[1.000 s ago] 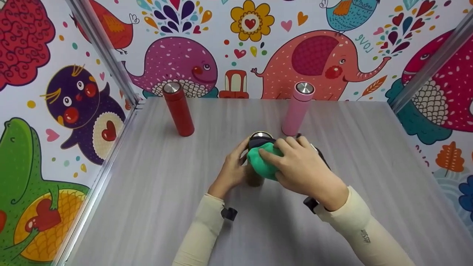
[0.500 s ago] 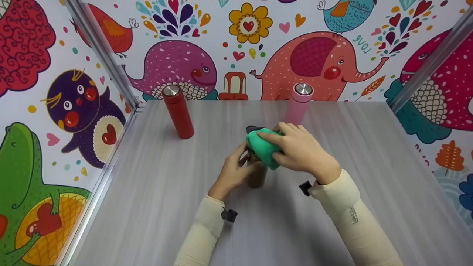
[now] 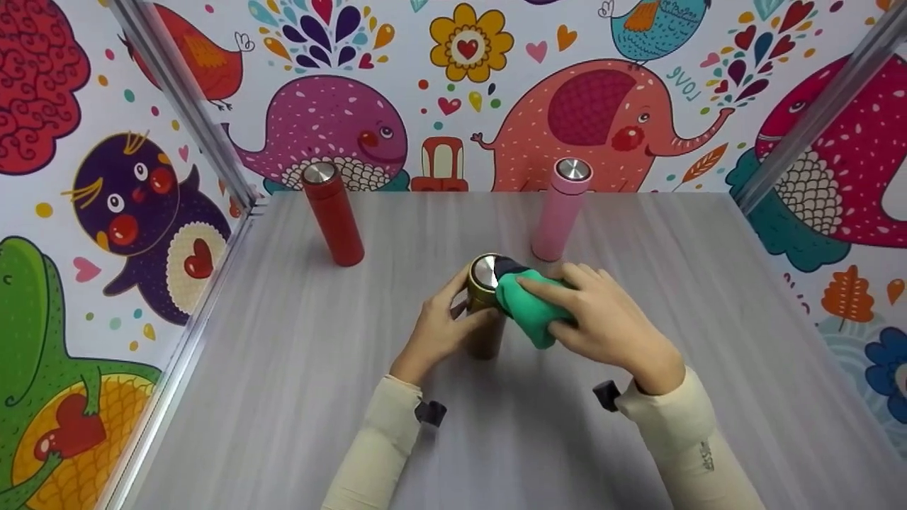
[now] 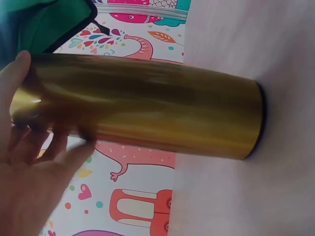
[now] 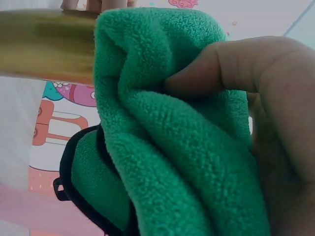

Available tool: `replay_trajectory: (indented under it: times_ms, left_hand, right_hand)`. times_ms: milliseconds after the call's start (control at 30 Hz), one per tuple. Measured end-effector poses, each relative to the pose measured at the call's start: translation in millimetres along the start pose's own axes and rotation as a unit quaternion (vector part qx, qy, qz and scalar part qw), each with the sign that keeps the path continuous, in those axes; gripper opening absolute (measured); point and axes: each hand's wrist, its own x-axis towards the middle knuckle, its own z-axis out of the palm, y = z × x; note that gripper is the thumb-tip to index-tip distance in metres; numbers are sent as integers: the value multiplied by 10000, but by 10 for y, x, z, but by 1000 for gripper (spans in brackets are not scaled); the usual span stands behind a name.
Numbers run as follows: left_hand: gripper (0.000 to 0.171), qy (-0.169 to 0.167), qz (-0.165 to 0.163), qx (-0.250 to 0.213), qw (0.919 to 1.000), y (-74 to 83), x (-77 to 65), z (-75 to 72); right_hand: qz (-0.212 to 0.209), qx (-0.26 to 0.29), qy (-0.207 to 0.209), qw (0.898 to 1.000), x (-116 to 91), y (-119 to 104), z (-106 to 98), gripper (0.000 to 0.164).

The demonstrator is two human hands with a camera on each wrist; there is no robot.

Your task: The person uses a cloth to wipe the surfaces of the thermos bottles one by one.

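Observation:
A gold thermos bottle (image 3: 485, 333) with a shiny steel lid stands upright on the table in the head view. My left hand (image 3: 443, 322) grips it near the top, fingers and thumb curled round its upper body. In the left wrist view the gold bottle (image 4: 147, 105) shows down to its dark base on the table. My right hand (image 3: 602, 319) holds a folded green towel (image 3: 535, 301) with dark edging against the right side of the lid. The right wrist view shows the fuzzy green towel (image 5: 162, 113) with the thumb pressed into its folds.
A red thermos bottle (image 3: 334, 216) stands at the back left of the grey table (image 3: 283, 354). Another, pink, thermos bottle (image 3: 562, 209) stands at the back right, just beyond the towel. Printed wall panels (image 3: 468, 106) and metal posts border the table.
The towel lay over the lid half a second ago; it has shifted right and down, and the steel lid shows. The left hand still grips the gold bottle in much the same place.

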Motion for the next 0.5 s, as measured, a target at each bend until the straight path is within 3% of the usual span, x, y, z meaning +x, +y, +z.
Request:
replay_trajectory:
  times_ms: [133,300,400,500]
  left_hand:
    - [80,227,24,60,9997,-8,-48,-12]
    - [75,897,449,-354,9943,-19,-161,-20]
    - [72,1437,690,-890,9832,26,-212,-23]
    - [65,2053,772,-1464,9646,99,-240,-26]
  right_hand:
    - [-300,700,630,9951,-131,75,103,67]
    - [-266,1626,1450,9756,-276,148,212,62]
    - [-127,2053,1885,9603,-330,176,234,59]
    - [-97,2366,2327,9433,-353,163,218,58]
